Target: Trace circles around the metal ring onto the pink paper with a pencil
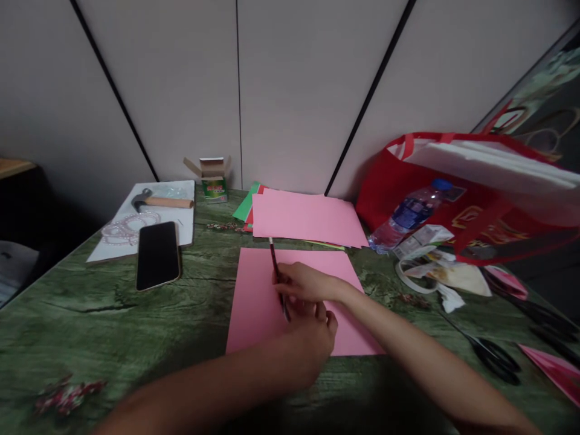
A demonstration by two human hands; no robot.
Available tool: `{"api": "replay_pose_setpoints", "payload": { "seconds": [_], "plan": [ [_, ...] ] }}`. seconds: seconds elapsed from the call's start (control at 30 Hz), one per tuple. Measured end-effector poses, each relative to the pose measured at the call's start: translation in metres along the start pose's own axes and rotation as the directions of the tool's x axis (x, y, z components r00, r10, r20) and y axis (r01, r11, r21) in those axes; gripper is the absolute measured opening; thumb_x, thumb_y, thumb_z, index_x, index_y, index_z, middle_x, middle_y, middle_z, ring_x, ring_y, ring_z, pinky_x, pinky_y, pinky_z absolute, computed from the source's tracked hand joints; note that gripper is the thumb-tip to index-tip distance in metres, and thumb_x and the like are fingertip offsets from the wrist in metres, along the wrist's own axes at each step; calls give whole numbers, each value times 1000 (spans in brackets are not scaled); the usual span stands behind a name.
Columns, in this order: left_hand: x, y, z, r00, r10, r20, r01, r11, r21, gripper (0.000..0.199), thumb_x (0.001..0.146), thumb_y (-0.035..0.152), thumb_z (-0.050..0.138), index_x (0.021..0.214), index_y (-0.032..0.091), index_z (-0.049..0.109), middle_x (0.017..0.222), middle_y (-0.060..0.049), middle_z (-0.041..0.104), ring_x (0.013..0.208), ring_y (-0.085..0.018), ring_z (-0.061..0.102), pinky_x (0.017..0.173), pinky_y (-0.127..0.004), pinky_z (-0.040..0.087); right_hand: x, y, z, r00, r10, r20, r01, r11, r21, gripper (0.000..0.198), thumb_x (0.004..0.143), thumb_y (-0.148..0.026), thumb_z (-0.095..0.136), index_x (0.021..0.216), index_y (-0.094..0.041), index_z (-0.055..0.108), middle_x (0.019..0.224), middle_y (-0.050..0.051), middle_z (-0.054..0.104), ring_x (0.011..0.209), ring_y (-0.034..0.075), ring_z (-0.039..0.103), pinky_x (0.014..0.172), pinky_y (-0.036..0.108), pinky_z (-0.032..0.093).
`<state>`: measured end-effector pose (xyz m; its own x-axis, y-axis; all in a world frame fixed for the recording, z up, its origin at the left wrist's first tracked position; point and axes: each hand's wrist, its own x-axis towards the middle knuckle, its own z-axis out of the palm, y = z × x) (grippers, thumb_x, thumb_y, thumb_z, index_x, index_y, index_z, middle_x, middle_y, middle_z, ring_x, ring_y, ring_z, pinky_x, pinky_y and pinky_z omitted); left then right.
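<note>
A sheet of pink paper [258,314] lies flat on the table in front of me. Over it, a dark pencil [274,257] with a pale upper end slants up and away from me. My right hand [304,281] is closed on the pencil's middle, its fingers wrapped from the right side. Just below, my left hand [312,329] has curled fingers closed at the pencil's lower part. My left wrist crosses the near edge of the paper. The hands overlap, so some fingertips are hidden.
Behind lies a stack of pink sheets [308,217]. Leftward are a phone [158,256], a hammer [167,202] on a white board [122,251], and a small green box [214,188]. At right: a water bottle [408,214], red bag [380,181], tape roll [403,278], scissors [493,359].
</note>
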<state>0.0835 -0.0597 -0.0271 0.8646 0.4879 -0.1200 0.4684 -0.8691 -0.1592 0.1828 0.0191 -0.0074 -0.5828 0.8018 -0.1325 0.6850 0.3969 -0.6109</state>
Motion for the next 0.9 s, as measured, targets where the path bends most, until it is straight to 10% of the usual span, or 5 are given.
{"api": "replay_pose_setpoints", "payload": {
  "seconds": [0.33, 0.6, 0.9],
  "plan": [
    [2, -4, -5, 997, 35, 74, -32, 999, -40, 87, 54, 25, 76, 130, 3, 41, 129, -32, 42, 112, -48, 43, 79, -59, 41, 4, 43, 1, 942, 49, -332, 17, 981, 191, 5, 80, -22, 54, 82, -18, 52, 66, -1, 60, 57, 12, 54, 53, 23, 40],
    [-20, -32, -11, 994, 84, -71, -94, 983, -155, 45, 63, 3, 57, 108, 5, 53, 113, -21, 56, 116, -34, 46, 98, -48, 36, -8, 87, 26, 608, 518, -602, 241, 601, 762, 45, 69, -60, 64, 69, -21, 40, 47, -5, 56, 38, 11, 53, 38, 21, 43],
    [-43, -54, 39, 973, -91, -211, -40, 837, -546, 13, 85, 9, 46, 89, 14, 57, 143, -13, 31, 136, -30, 21, 103, -45, 37, -15, 90, 33, 574, 517, -635, 354, 543, 762, 42, 70, -57, 66, 77, -21, 47, 53, -4, 61, 41, 11, 58, 41, 21, 49]
  ]
}}
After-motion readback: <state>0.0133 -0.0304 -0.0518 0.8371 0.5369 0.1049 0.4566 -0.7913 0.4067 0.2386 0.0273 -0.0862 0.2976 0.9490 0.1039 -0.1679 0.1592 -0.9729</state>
